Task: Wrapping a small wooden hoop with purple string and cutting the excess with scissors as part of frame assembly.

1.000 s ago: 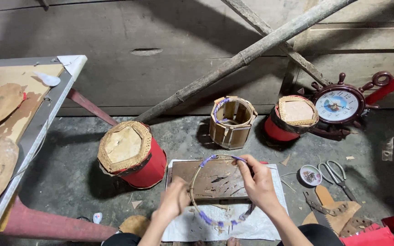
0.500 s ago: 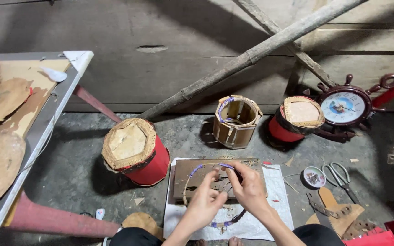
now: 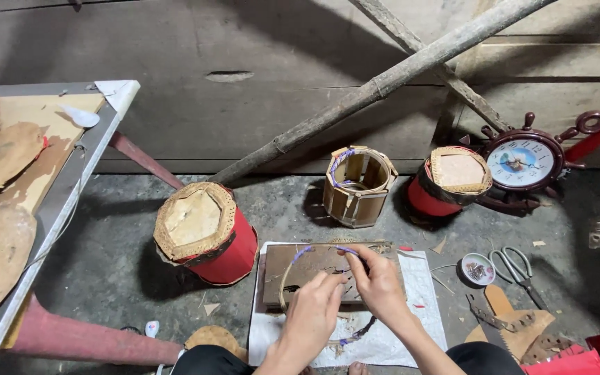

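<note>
Item: bamboo hoop [image 3: 293,274] with purple binding, lying over a brown board [image 3: 293,267] on a white sheet [image 3: 421,292], floor centre.

Left hand [image 3: 314,312]: fingers curled narrow, pinching the hoop's upper arc.

Right hand [image 3: 376,281]: fingertips closed on the purple strip, touching the left.

Surrounds: red drum [image 3: 210,232] with tan woven top, left; open slat basket [image 3: 357,184], behind; second red drum [image 3: 449,182]; wheel-shaped clock [image 3: 526,161]; scissors [image 3: 519,267]; small dish [image 3: 478,269].

Change: one second ago the hands were spread on opposite sides of the hoop; now joined at its top.
</note>
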